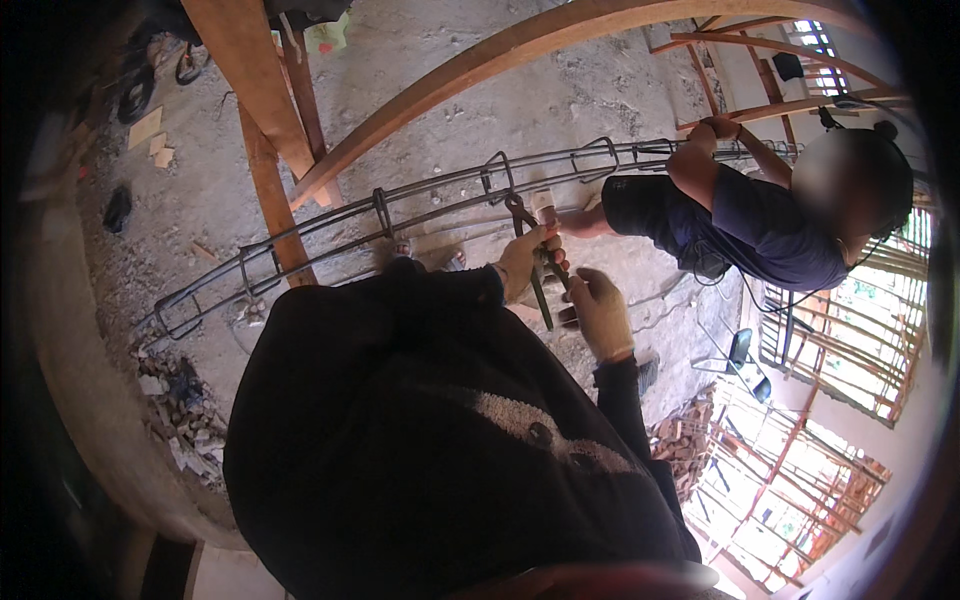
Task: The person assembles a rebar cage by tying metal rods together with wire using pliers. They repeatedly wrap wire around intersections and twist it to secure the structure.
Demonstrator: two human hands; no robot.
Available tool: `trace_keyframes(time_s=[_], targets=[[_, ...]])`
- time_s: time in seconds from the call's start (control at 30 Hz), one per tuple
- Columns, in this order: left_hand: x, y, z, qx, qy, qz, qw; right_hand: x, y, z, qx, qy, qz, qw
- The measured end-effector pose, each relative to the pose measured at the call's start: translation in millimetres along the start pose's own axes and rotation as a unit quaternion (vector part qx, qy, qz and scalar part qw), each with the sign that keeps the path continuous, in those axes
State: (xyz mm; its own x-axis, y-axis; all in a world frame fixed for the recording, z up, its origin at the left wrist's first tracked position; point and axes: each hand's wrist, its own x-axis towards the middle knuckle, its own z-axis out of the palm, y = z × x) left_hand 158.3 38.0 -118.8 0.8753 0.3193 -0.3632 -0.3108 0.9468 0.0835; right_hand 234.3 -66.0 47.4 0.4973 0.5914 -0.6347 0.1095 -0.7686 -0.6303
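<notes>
A pair of pincers [541, 294] with dark green handles is held up in front of the rebar cage. My left hand [519, 262], in a pale glove, is closed round the pincers just below their rusty head. My right hand [603, 316], also gloved, has its fingers curled at the end of one handle; its grip is partly hidden. Just beyond the pincers' head runs the long rebar cage [440, 181], made of thin bars with square stirrups. It stretches from the lower left to the upper right.
Wooden beams [420, 95] cross at the upper left, and one reaches beneath the cage. A co-worker [740, 210] in dark clothes stands at the right, arms near the cage's far end. Rubble [190, 425] lies lower left, bricks [683, 440] lower right, and a chair [745, 365] stands at the right.
</notes>
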Motion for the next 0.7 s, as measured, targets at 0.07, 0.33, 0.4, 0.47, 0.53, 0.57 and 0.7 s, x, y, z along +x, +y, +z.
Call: trace_keyframes(time_s=[0.07,0.33,0.4,0.47,0.53,0.57,0.7], targets=[[2,-8,9,-0.014,0.054,0.029,0.998,-14,-4,12,-0.29,0.13,-0.172,0.933],[4,-9,14,0.082,0.126,-0.007,0.989,14,17,60,-0.478,0.244,-0.071,0.841],[-1,-3,7,0.182,0.111,-0.028,0.977,17,26,47,-0.442,0.194,-0.115,0.868],[-6,6,1,0.216,0.096,-0.061,0.97,25,33,28,-0.346,0.088,-0.113,0.927],[-15,16,-6,0.182,0.079,-0.105,0.974,39,40,12,-0.185,-0.059,-0.05,0.98],[-17,20,-7,0.16,0.068,-0.122,0.977,43,44,4,0.164,-0.196,0.153,0.955],[-16,27,-6,0.087,0.006,-0.102,0.991,48,63,19,0.605,-0.494,0.218,0.585]])
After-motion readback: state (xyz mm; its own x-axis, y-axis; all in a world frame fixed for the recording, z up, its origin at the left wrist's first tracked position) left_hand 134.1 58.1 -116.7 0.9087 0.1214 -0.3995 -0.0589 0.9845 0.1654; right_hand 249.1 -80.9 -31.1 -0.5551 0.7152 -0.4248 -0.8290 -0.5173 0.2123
